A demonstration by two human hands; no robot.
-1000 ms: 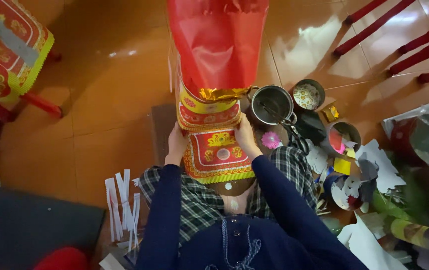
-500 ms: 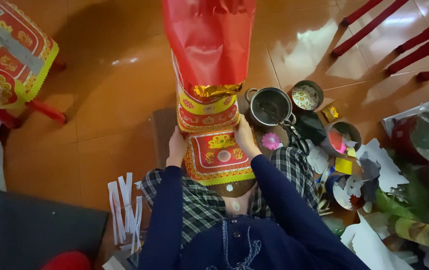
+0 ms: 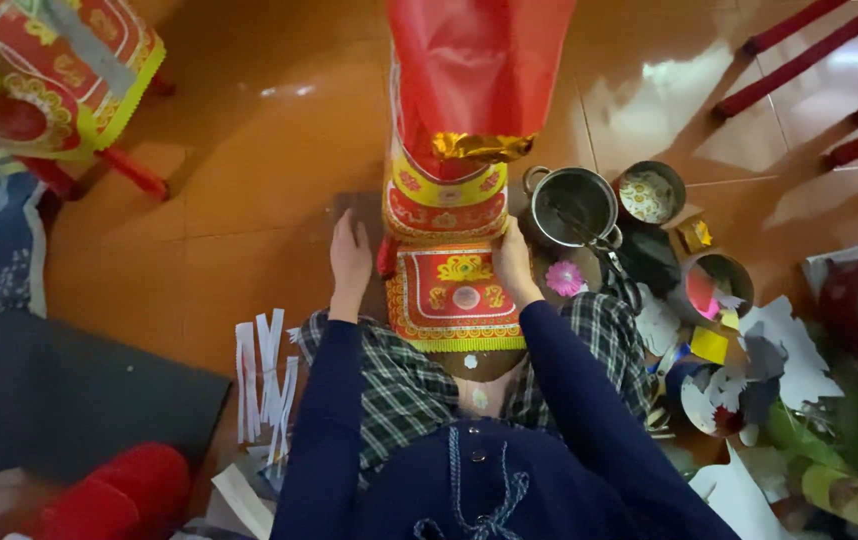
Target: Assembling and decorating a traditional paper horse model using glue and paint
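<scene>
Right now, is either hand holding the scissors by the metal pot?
No. The left hand and right hand press the sides of the red paper structure; the scissors lie untouched.

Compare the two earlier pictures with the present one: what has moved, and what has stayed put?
Little changed. The view drifted slightly, so the red and yellow paper box at upper left sits a bit differently in frame. Left hand and right hand stay pressed on either side of the tall paper model. The pot and white strips stayed put.
</scene>
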